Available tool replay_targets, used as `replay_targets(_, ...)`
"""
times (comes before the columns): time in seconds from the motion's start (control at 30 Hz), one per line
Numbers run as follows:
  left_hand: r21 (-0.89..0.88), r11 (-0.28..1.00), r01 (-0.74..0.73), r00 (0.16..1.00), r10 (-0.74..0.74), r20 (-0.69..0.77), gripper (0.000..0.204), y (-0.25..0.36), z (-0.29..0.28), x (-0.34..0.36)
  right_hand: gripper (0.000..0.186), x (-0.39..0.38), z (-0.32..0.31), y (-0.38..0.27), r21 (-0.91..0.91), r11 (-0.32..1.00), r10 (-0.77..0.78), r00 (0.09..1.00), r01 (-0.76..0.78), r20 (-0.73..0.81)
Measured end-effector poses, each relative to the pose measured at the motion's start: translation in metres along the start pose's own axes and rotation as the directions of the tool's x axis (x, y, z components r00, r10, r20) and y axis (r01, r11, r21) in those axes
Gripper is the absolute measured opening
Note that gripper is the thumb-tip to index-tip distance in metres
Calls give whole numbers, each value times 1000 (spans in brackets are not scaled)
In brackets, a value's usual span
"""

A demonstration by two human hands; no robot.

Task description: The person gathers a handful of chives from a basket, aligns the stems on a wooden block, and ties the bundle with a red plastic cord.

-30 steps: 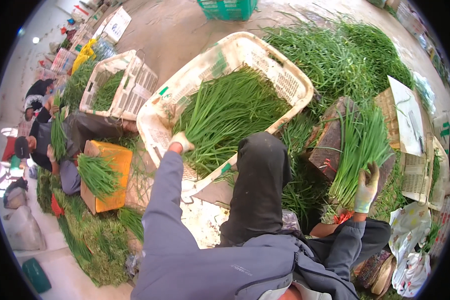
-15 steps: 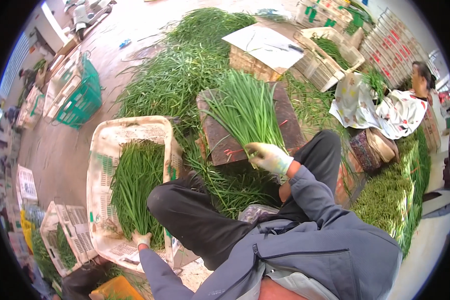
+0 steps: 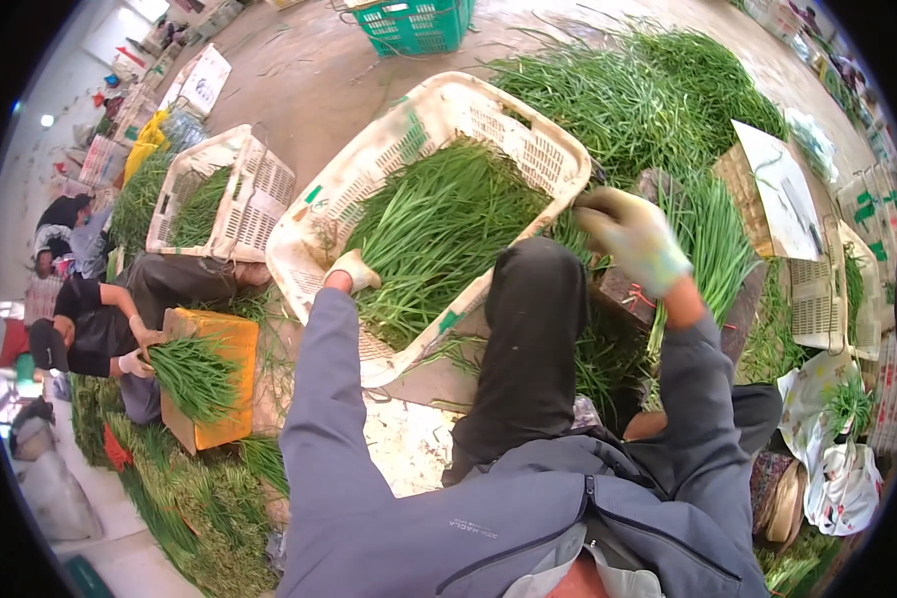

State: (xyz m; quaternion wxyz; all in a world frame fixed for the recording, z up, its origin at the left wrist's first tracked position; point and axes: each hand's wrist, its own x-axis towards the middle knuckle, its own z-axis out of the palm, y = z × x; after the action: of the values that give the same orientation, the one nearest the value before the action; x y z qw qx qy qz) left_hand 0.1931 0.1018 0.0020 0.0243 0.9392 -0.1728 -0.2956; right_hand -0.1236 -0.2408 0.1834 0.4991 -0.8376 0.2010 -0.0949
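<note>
Left hand (image 3: 354,270): gloved, down inside the big white crate (image 3: 513,135), touching the near-left end of the long green stalks (image 3: 448,214). Fingers are half lost in the greens, so can't tell if they're clamped on any.
Right hand (image 3: 633,236): also gloved, raised near the crate's right corner. Fingers bend toward the crate but they're pretty blurry, so can't say whether they're apart or together.
Greens in the crate: lying lengthwise in a thick pile, tips toward the far right.
Low dark desk (image 3: 743,324): right side, with a loose bunch (image 3: 718,239) of the same stuff lying on it, partly behind the right forearm.
Floor heap (image 3: 658,95): big messy pile of greens beyond the desk, with a white board (image 3: 770,184) to its right.
Co-worker (image 3: 95,299): over on the left, both hands on a smaller bunch (image 3: 199,379) at a yellow box (image 3: 231,344).
</note>
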Motion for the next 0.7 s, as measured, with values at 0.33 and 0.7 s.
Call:
replay_targets(0.33, -399, 912, -98, 990, 129, 50, 83, 39, 22, -16, 70, 94, 276, 15, 215, 773, 357, 690, -597, 629)
replay_targets(0.7, -999, -31, 12, 996, -91, 15, 76, 22, 52, -52, 28, 116, 306, 73, 199, 715, 508, 694, -670, 510)
